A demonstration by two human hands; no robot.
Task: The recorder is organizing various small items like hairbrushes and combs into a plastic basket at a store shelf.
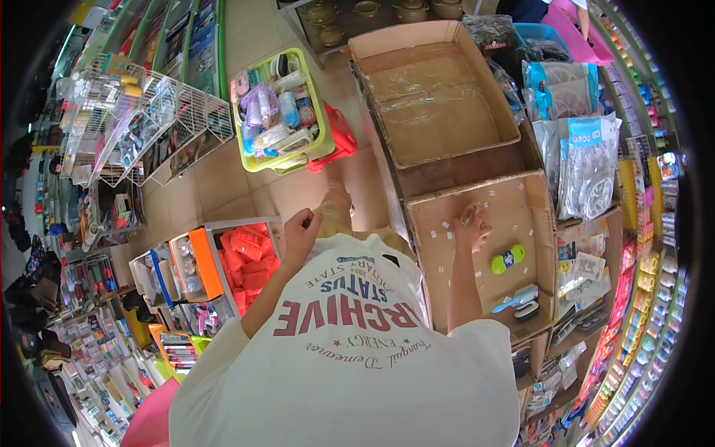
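My left hand [301, 232] is curled into a loose fist beside my white shirt, with nothing visible in it. My right hand [473, 232] is over an open cardboard box [463, 279], its fingers around a small see-through item [472, 213] that is too small to name. In that box lie a green brush [507, 259] with a label band, a light-blue handled brush [515, 299] and a black-and-white brush [527, 311], among scattered small white bits. Beyond it is a second cardboard box [447, 100], with clear tape across its bottom.
A lime-green bin [325, 125] full of packaged brushes and sponges stands on a red stool [341, 137]. A wire rack [167, 120] stands at left, near a box of red packets [248, 257]. Bagged grey goods [589, 167] line the right. Another person's arm [582, 22] reaches over a pink tub.
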